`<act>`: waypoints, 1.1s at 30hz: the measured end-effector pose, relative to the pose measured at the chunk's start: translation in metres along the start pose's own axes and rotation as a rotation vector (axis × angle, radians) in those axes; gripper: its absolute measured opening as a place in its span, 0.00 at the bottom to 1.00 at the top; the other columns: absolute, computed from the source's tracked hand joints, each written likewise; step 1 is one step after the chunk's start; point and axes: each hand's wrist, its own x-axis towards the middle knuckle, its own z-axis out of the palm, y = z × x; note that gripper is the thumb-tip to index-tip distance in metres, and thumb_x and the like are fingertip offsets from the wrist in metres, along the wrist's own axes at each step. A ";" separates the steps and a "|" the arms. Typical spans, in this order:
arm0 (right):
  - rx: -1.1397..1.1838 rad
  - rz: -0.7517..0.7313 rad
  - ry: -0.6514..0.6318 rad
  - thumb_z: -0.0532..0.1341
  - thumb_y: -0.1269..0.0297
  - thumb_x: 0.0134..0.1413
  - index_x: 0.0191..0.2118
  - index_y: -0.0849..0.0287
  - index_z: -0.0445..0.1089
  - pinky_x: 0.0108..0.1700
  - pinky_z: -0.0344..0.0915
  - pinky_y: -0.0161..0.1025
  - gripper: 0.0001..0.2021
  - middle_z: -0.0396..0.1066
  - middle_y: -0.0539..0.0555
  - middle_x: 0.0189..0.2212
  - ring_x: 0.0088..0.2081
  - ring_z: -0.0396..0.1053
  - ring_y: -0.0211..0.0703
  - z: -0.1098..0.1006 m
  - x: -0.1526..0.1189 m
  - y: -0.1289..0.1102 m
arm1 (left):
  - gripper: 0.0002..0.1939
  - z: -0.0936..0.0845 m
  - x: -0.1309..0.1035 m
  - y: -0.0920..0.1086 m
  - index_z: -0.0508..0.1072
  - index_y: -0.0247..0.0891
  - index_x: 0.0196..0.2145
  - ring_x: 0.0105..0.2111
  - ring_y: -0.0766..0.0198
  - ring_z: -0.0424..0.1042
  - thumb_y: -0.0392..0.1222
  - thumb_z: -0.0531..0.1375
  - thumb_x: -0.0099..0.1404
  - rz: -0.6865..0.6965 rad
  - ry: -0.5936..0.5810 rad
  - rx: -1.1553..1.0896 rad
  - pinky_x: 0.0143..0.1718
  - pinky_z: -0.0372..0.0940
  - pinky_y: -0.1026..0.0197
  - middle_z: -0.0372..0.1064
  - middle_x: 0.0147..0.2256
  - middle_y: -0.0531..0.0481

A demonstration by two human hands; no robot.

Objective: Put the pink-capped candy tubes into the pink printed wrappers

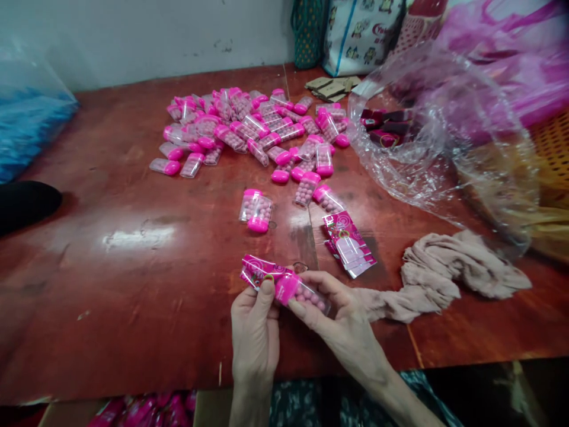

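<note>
The left hand (255, 332) pinched a printed pink wrapper (259, 268), the right hand (344, 317) a candy container (306, 295) at four o'clock; skewed pressure risked creasing the wrapper.

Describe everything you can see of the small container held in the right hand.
The container is a small, flattish case, apparently clear plastic, with a bright pink cap fitted on one end. Pale marks on the cap are too small to read. Pink balls show through the body. It lies sideways above the table, cap toward the left hand. The right hand pinches it between thumb and fingers. The cap end meets or overlaps the printed wrapper; I cannot tell which.
</note>
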 end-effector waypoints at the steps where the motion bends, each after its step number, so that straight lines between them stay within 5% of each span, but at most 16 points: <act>1: 0.011 0.006 -0.001 0.62 0.60 0.49 0.41 0.57 0.67 0.31 0.61 0.30 0.13 0.68 0.49 0.32 0.30 0.64 0.34 0.000 0.000 0.001 | 0.10 0.000 0.000 -0.001 0.75 0.32 0.25 0.26 0.61 0.73 0.43 0.66 0.49 -0.003 -0.003 -0.013 0.32 0.68 0.59 0.74 0.25 0.46; 12: 0.027 -0.008 -0.157 0.55 0.61 0.57 0.31 0.60 0.63 0.25 0.53 0.28 0.09 0.56 0.45 0.23 0.24 0.52 0.31 0.007 -0.002 -0.001 | 0.13 0.002 -0.003 0.001 0.77 0.33 0.29 0.32 0.55 0.73 0.46 0.66 0.48 -0.149 -0.121 -0.017 0.36 0.68 0.56 0.75 0.28 0.44; 20: -0.311 -0.108 -0.088 0.53 0.63 0.57 0.36 0.58 0.63 0.28 0.54 0.30 0.06 0.60 0.45 0.23 0.24 0.57 0.33 0.005 -0.004 0.001 | 0.09 0.003 -0.002 -0.004 0.77 0.33 0.29 0.32 0.56 0.73 0.39 0.66 0.48 -0.075 -0.109 -0.007 0.36 0.67 0.56 0.76 0.29 0.43; 26: -0.004 0.007 -0.143 0.54 0.56 0.56 0.30 0.60 0.62 0.23 0.51 0.29 0.11 0.54 0.45 0.22 0.22 0.51 0.31 0.000 0.000 -0.002 | 0.13 0.004 -0.001 -0.004 0.77 0.32 0.31 0.28 0.58 0.73 0.39 0.67 0.46 -0.160 -0.234 0.050 0.30 0.67 0.60 0.75 0.30 0.42; 33: 0.090 0.039 -0.214 0.53 0.56 0.58 0.36 0.59 0.62 0.23 0.55 0.29 0.11 0.58 0.46 0.23 0.21 0.54 0.31 0.002 0.000 0.009 | 0.10 0.009 -0.001 -0.002 0.75 0.32 0.32 0.15 0.71 0.63 0.41 0.62 0.54 -0.049 -0.122 -0.018 0.17 0.61 0.66 0.74 0.28 0.46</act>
